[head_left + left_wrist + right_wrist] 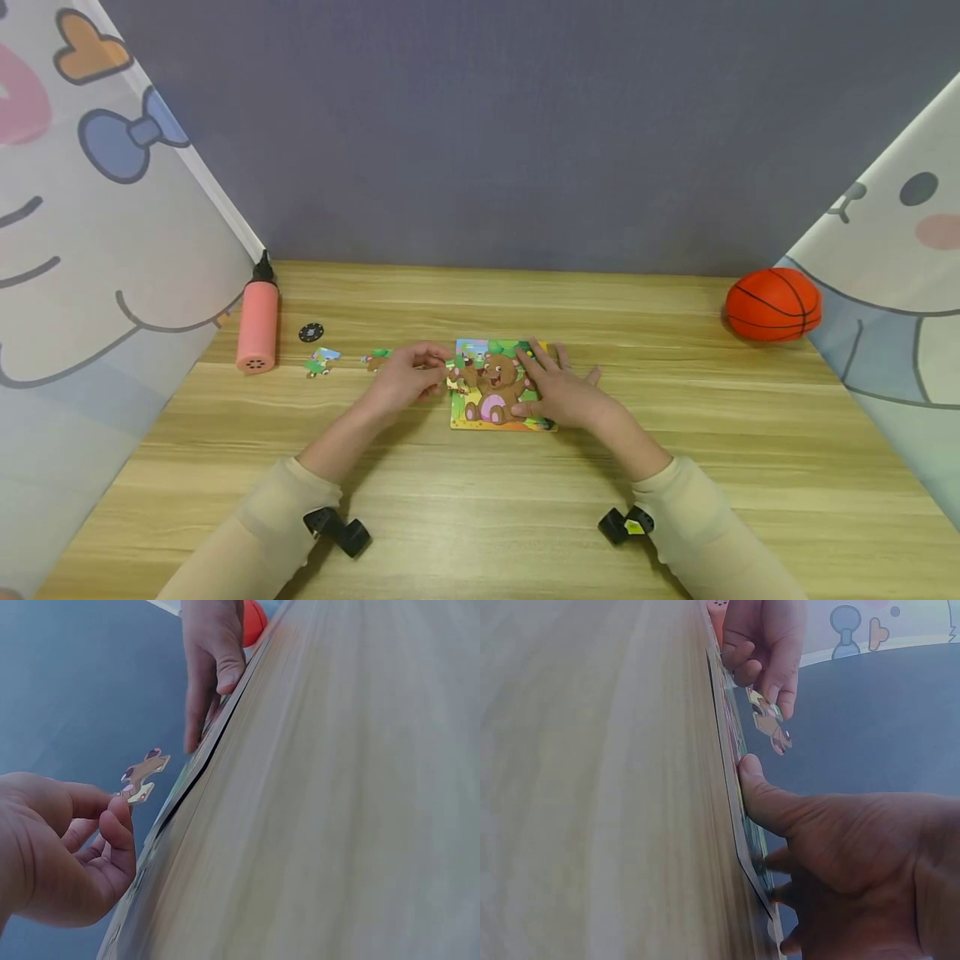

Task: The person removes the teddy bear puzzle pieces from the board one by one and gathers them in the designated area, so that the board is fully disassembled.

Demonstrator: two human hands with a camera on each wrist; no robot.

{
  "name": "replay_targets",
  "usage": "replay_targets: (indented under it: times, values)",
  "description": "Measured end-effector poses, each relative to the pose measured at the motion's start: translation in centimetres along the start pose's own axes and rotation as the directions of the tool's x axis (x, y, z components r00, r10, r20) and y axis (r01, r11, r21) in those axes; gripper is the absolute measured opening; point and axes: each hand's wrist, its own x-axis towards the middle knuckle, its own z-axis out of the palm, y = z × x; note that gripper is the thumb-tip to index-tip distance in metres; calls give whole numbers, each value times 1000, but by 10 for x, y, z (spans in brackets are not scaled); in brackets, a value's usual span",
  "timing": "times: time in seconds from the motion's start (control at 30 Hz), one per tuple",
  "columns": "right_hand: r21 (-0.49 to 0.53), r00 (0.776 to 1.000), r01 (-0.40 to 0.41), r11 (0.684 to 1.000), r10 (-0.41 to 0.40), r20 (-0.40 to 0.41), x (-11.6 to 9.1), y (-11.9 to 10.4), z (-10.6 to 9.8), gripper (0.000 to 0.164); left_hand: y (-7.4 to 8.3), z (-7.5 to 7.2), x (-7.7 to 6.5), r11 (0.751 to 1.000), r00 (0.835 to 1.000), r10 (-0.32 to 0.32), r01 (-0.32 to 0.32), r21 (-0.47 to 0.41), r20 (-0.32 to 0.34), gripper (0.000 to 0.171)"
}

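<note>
A bear jigsaw puzzle point(491, 392) in a flat tray lies on the table in front of the person. The left hand point(411, 379) pinches a puzzle piece point(141, 780) between thumb and fingertips, just above the puzzle's left side. In the right wrist view that piece point(771, 724) is tilted and apart from the tray. With fingers spread, the right hand point(562, 390) rests on the right part of the puzzle and covers some of it. Left of the left hand lie a brown-and-green puzzle piece point(375, 360) and another loose piece point(321, 362).
A black round chip point(311, 332) lies behind the loose pieces. At the table's left edge stands a pink bottle-shaped pump point(258, 325) with a black nozzle. A small orange basketball point(774, 305) sits at the back right. A grey partition point(480, 142) rises behind the table.
</note>
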Motion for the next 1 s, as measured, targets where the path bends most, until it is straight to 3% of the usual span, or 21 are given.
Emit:
replay_targets:
  times: [0.37, 1.0]
  values:
    - [4, 999, 1, 1000, -1, 43, -3, 1, -1, 97, -1, -14, -9, 999, 998, -44, 45, 28, -43, 22]
    - [4, 998, 1, 1000, -2, 64, -4, 1, -1, 100, -13, -57, -26, 993, 994, -68, 76, 94, -91, 24]
